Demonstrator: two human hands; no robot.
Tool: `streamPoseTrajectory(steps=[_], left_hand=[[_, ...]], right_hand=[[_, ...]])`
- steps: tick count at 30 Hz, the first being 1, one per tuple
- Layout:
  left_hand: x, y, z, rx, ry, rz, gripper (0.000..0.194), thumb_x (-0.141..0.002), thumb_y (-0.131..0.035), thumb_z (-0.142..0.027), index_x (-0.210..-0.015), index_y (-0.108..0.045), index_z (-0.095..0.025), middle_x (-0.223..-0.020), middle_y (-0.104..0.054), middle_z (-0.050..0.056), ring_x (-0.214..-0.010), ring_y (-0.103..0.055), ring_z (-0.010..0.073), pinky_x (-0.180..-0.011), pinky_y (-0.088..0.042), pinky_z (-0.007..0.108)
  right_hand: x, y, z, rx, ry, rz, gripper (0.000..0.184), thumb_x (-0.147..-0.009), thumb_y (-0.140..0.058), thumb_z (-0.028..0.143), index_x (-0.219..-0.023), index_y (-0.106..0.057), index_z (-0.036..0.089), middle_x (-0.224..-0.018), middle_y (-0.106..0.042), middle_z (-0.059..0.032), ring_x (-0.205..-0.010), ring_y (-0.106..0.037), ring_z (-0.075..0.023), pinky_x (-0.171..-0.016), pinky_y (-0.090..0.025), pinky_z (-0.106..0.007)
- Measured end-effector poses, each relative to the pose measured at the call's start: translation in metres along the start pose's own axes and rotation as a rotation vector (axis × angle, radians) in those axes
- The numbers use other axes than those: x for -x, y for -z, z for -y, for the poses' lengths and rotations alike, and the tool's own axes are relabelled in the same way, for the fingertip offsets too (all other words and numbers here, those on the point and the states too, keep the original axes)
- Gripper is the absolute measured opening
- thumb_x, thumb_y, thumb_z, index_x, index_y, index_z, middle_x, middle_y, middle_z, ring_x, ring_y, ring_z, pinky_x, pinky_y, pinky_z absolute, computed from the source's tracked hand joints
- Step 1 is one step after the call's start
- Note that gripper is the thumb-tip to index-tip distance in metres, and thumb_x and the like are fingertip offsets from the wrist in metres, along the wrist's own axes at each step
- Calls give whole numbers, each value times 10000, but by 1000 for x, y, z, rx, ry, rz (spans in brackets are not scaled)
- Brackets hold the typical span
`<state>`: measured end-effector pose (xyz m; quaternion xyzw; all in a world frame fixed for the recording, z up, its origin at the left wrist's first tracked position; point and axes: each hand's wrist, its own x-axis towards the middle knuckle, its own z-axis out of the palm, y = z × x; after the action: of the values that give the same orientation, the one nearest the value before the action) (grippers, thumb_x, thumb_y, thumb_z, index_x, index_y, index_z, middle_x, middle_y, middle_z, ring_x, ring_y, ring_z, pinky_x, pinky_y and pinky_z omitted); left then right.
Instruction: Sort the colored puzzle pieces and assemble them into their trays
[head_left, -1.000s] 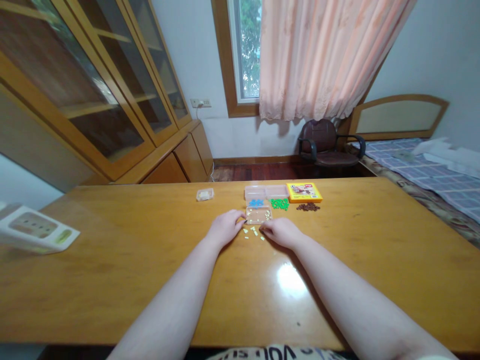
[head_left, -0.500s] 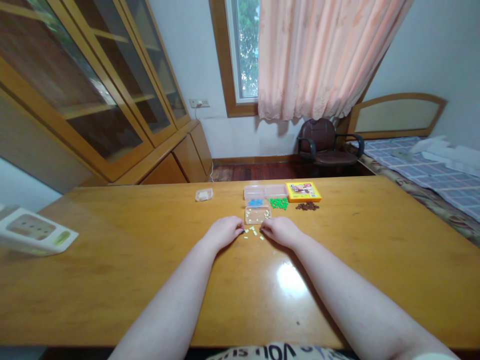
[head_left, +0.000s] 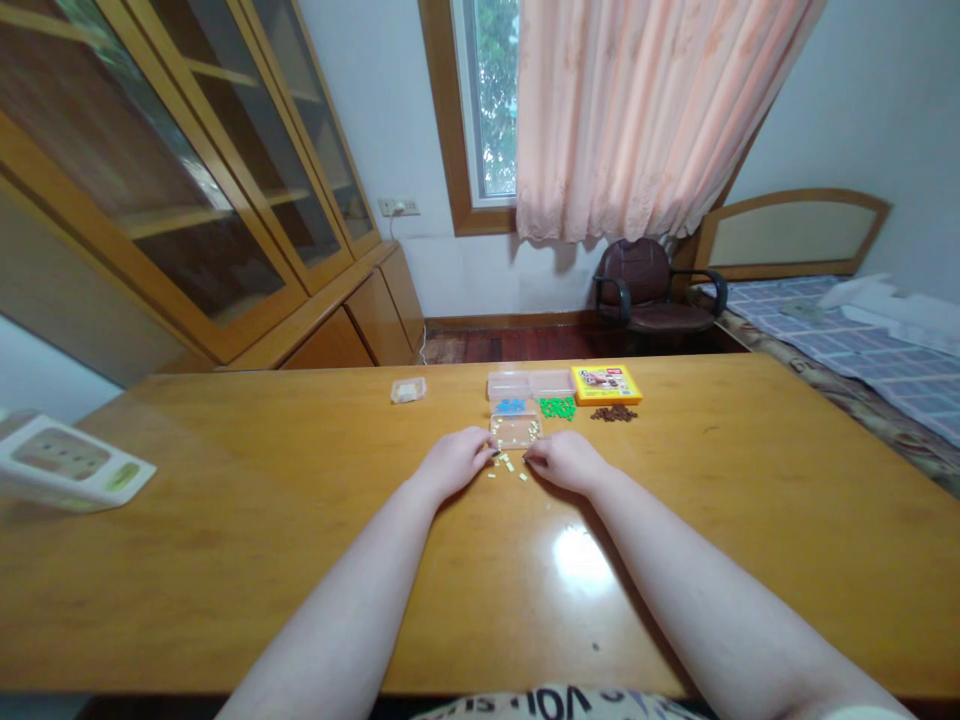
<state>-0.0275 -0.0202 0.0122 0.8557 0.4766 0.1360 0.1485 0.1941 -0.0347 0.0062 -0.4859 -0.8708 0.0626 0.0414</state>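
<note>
Several small pale yellow pieces (head_left: 509, 466) lie loose on the wooden table (head_left: 300, 560) between my hands. Just behind them is a shallow clear plastic tray (head_left: 516, 432) with more pale pieces along its left and right sides. My left hand (head_left: 459, 462) is at the tray's near left corner, its fingers closed in a pinch. On the other side, my right hand (head_left: 559, 460) rests by the near right corner, fingers drawn together. Whatever sits between the fingertips of either hand is too small to make out.
Behind the tray lie blue pieces (head_left: 511, 406), green pieces (head_left: 558, 408) and brown pieces (head_left: 614, 413). A clear divided case (head_left: 531, 385) and a yellow box (head_left: 608, 384) stand farther back. A small clear container (head_left: 408, 390) is left of them; a white object (head_left: 75, 462) stands far left.
My left hand has shifted slightly forward and right, towards the tray's near left corner. My right hand has moved only a little to the right.
</note>
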Motion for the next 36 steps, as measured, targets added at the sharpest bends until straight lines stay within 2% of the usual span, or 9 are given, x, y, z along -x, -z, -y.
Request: streamPoseTrajectory(steps=[3,6,13,18,20,23,27,31,36], left_hand=[[-5,-7,0,33,74,-132,228,-878,-473,-299,-1029,-617,-209,-978,-647,40,-895,-596,175,-790,-446,265],[-6,-8,2,16,90,-141,300,-868,-496,-310,-1142,-580,-220,-1018,-646,44,-908,-599,180,-803,-451,274],[3,4,5,-85,-31,11,180,-863,-485,-291,-921,-647,-240,-922,-661,13,-830,-600,163,-736,-444,254],[5,12,3,-115,-27,102,152,-828,-523,-281,-894,-655,-245,-897,-668,9,-797,-596,160,-705,-427,247],[7,16,3,-111,-22,116,158,-820,-528,-281,-905,-658,-252,-901,-671,5,-798,-595,159,-706,-421,244],[9,21,2,-77,-21,174,171,-786,-571,-303,-924,-662,-259,-888,-674,0,-779,-592,152,-676,-411,229],[11,22,-1,-57,-15,262,171,-745,-618,-305,-902,-663,-255,-880,-678,-6,-760,-593,151,-640,-397,221],[9,17,-2,-35,-29,284,144,-767,-594,-301,-884,-661,-251,-861,-681,-6,-757,-595,148,-638,-394,218],[8,13,-2,-26,-54,275,145,-794,-546,-287,-868,-659,-232,-858,-682,8,-766,-597,152,-663,-398,221]], right_hand=[[0,3,3,11,-9,-2,274,-859,-451,290,-902,-714,224,-873,-718,-63,-782,-645,-187,-664,-405,-241],[1,4,4,6,-10,-15,265,-857,-458,296,-879,-711,219,-852,-717,-63,-763,-642,-182,-644,-393,-236],[1,-5,-2,-77,-25,-138,238,-858,-485,328,-876,-701,228,-818,-714,-46,-719,-624,-160,-636,-377,-235],[0,-12,-12,-158,-175,-386,261,-880,-457,324,-941,-688,218,-817,-705,-48,-738,-616,-156,-680,-392,-236],[0,-14,-16,-181,-242,-420,252,-870,-471,321,-958,-684,220,-829,-705,-50,-742,-617,-164,-676,-398,-239],[-1,-15,-18,-230,-285,-403,261,-854,-490,313,-1026,-665,226,-835,-705,-47,-715,-613,-165,-646,-402,-239],[0,-13,-13,-289,-168,-368,288,-858,-469,281,-1078,-643,216,-804,-702,-40,-688,-603,-150,-644,-402,-234],[2,-6,-2,-302,-16,-216,261,-865,-460,294,-1002,-669,222,-830,-706,-42,-711,-612,-148,-648,-401,-233],[2,1,13,-251,31,-58,382,-847,-501,366,-1211,-561,265,-934,-708,-49,-811,-638,-188,-690,-422,-257]])
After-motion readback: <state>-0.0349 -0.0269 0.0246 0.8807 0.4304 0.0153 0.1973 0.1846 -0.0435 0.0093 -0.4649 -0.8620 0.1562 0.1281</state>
